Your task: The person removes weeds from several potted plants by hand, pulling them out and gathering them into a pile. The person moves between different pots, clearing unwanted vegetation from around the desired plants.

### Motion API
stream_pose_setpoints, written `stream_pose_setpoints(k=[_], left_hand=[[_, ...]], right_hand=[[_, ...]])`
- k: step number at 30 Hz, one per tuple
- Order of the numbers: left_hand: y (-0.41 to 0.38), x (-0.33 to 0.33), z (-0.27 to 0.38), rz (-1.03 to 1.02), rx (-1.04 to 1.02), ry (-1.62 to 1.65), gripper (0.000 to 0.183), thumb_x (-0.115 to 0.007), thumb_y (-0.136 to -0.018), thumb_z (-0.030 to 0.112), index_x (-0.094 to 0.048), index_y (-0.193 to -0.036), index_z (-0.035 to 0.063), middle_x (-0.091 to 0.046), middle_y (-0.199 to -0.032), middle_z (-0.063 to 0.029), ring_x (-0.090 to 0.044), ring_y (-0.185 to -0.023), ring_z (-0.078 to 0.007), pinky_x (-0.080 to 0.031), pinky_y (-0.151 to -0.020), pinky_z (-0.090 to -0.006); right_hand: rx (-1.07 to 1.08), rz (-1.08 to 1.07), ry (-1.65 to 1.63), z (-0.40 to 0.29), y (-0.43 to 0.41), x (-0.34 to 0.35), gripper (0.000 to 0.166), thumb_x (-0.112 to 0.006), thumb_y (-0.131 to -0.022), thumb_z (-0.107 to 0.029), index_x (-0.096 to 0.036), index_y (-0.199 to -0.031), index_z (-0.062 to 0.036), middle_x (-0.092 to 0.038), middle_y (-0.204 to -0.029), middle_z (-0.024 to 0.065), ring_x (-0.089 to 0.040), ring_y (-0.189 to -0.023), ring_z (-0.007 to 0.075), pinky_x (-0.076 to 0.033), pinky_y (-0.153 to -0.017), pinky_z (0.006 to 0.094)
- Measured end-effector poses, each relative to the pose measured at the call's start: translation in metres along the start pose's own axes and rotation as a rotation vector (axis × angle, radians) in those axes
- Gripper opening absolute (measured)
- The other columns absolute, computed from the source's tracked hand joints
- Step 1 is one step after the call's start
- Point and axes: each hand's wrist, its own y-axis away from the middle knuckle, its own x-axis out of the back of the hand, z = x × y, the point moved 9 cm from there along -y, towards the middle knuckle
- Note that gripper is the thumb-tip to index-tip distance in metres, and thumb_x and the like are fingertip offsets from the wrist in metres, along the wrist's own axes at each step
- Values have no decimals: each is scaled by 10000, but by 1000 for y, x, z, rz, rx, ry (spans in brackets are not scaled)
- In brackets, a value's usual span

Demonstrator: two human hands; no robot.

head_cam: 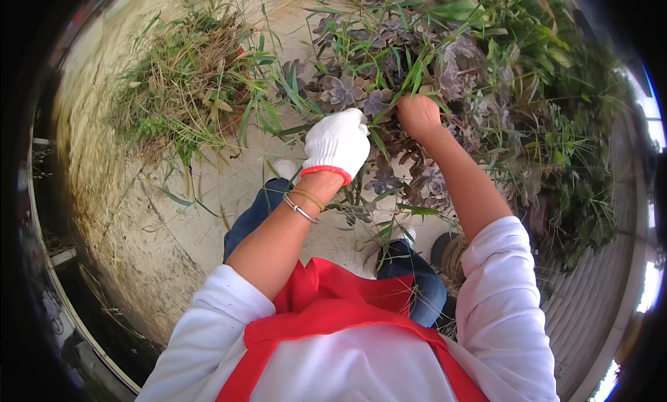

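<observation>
My left hand [337,141], in a white knit glove with a red cuff, is curled at the near edge of the succulents. Its fingertips are turned away, so whatever it may hold is hidden. Purple-grey succulent rosettes [341,92] spread just beyond the glove, with long grass growing among them. Bare and closed like a fist, my right hand [420,116] is deep in the plants. Green grass blades [415,79] rise from its fingers, which appear to grip them. More rosettes [428,183] hang below the right wrist.
On the pale concrete floor [172,219] at left lies a heap of pulled grass and weeds [182,79]. Dense leafy plants [568,131] crowd the right side. A round, dark-rimmed object [451,253] stands by my right knee. Grey ridged slats [589,303] run along the lower right.
</observation>
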Motion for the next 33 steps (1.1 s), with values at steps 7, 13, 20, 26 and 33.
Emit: stream_pose_setpoints(k=[7,13,20,26,33], left_hand=[[-1,3,0,9,46,138,213,-510,-770,247,-595,-881,86,-605,-833,-137,-564,-807,-325,-442,-683,-401],[-2,4,1,0,69,212,236,-523,-766,251,-602,-916,86,-607,-869,-134,-566,-824,-316,-445,-699,-380],[-1,9,-4,8,90,288,237,-540,-763,237,-598,-927,75,-601,-888,-140,-563,-831,-317,-447,-706,-373],[-2,9,-5,106,42,334,173,-510,-764,226,-595,-837,94,-592,-763,-156,-557,-743,-353,-438,-651,-432],[-11,-5,-33,115,174,554,206,-515,-759,209,-627,-850,61,-603,-819,-170,-567,-774,-347,-454,-680,-392]], right_hand=[[-72,-236,-14,0,-10,-16,180,-489,-724,-95,-615,-829,-21,-608,-839,168,-586,-818,341,-481,-665,405],[-67,-271,-15,14,-19,-45,203,-534,-729,-72,-632,-905,-47,-596,-945,192,-585,-871,332,-477,-708,429],[-121,-286,-36,9,-20,-37,174,-541,-692,-113,-639,-807,-26,-610,-867,183,-600,-807,317,-476,-681,413],[19,-213,72,8,-24,-45,159,-517,-706,-113,-632,-785,-36,-618,-863,150,-601,-794,311,-483,-676,395],[74,-209,80,-1,-12,-44,161,-484,-742,-116,-611,-802,-38,-607,-859,154,-588,-822,319,-478,-689,404]])
